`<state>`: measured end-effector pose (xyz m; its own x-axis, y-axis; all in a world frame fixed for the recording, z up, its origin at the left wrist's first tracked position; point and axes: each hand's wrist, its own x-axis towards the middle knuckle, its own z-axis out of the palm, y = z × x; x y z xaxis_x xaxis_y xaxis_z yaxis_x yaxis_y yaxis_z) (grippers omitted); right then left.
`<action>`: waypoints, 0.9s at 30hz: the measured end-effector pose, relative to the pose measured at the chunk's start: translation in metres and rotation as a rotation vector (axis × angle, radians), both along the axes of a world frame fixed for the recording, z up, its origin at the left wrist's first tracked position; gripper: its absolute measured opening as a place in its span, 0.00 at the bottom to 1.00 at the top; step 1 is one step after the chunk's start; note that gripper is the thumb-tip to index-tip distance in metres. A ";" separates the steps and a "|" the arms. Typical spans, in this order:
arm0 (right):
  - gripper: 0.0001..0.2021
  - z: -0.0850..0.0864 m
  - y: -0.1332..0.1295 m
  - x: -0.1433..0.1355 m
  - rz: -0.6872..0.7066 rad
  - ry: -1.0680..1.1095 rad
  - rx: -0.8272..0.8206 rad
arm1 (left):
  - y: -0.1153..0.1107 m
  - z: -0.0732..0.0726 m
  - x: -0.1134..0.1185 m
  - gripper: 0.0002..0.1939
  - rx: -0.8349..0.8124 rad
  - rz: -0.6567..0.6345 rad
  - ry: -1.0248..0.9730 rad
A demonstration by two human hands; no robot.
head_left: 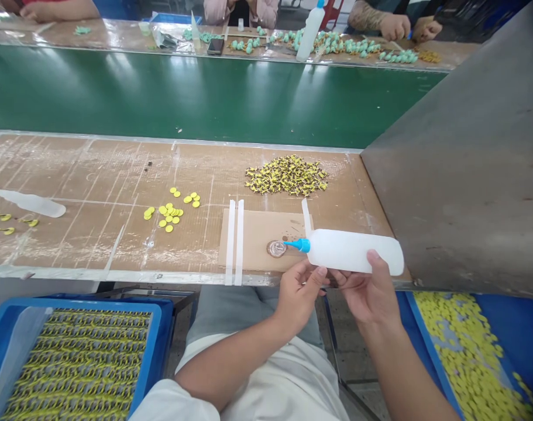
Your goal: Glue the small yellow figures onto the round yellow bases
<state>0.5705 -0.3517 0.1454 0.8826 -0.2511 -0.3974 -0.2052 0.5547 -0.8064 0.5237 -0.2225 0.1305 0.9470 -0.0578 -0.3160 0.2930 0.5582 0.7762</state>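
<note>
White bottle (354, 251) held over the front of the worktop (95, 234). Long axis runs left–right; blue nozzle (299, 245) points left, tip by the round clear patch (277, 249) on the cardboard sheet (255, 234); height above it cannot be told. Right hand (369, 295): grip closed on the base end, thumb on the near face. Left hand (299, 289) nearer the nozzle, thumb and fingers drawn together; cannot tell whether anything is pinched. Beyond: heap of yellow-and-black pieces (288, 175). Leftward: loose yellow discs (172, 213).
</note>
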 end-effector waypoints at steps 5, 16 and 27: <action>0.22 0.002 0.006 0.007 0.011 0.038 0.142 | 0.004 0.025 -0.001 0.18 0.245 0.047 -0.186; 0.21 0.023 0.013 0.063 0.154 -0.134 0.405 | -0.027 0.075 0.105 0.48 0.596 0.097 -0.373; 0.20 0.001 -0.043 0.027 0.082 -0.054 -0.084 | -0.082 0.082 0.227 0.38 0.988 -0.057 -0.478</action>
<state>0.5975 -0.3942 0.1463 0.9212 -0.2073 -0.3294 -0.2024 0.4679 -0.8603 0.7507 -0.3048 0.2130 0.9880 -0.0290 0.1519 -0.1515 -0.3771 0.9137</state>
